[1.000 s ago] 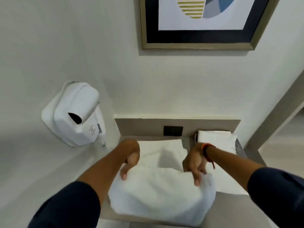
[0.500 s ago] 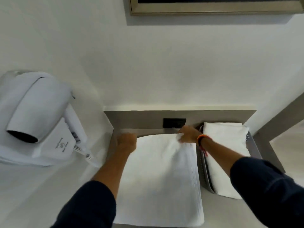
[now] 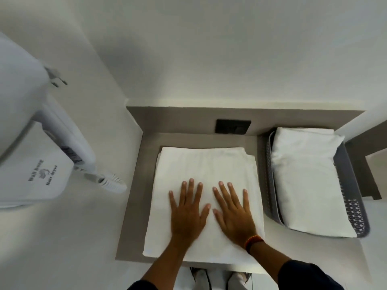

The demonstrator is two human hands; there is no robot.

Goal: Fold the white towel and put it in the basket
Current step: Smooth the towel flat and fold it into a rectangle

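The white towel (image 3: 205, 170) lies folded flat in a rectangle on the grey counter (image 3: 134, 216), its near edge hanging slightly over the counter's front. My left hand (image 3: 187, 210) and my right hand (image 3: 233, 210) rest side by side, palms down and fingers spread, on the towel's near half. Neither hand grips anything. To the right stands the grey perforated basket (image 3: 354, 208), with another folded white towel (image 3: 307, 176) inside it.
A white wall-mounted hair dryer (image 3: 39, 143) juts out from the left wall at head height. A dark socket plate (image 3: 233, 126) sits in the grey backsplash behind the towel. White walls close in the counter at the back and left.
Both hands brought the towel's near half over to the far edge, then came back toward me and now lie flat on the folded towel. The camera tilted further down.
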